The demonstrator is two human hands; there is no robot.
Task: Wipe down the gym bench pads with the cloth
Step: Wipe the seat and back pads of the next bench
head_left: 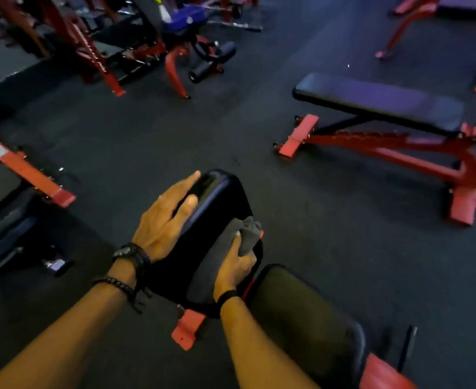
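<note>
A black bench pad [222,197] on a red frame stands just in front of me, its rounded end pointing away. My left hand [166,217] rests flat on the pad's left side, fingers straight along the edge. My right hand [235,265] grips a grey cloth [248,234] and presses it on the pad's right side; the cloth bunches up past my fingers. A second black pad [309,318] of the same bench lies nearer me at the lower right.
Another flat bench [380,103] with a red frame stands at the right. A red upright and dark pad [26,175] sit close on the left. Red racks and a roller attachment [211,63] fill the far left. Dark rubber floor [175,130] lies between.
</note>
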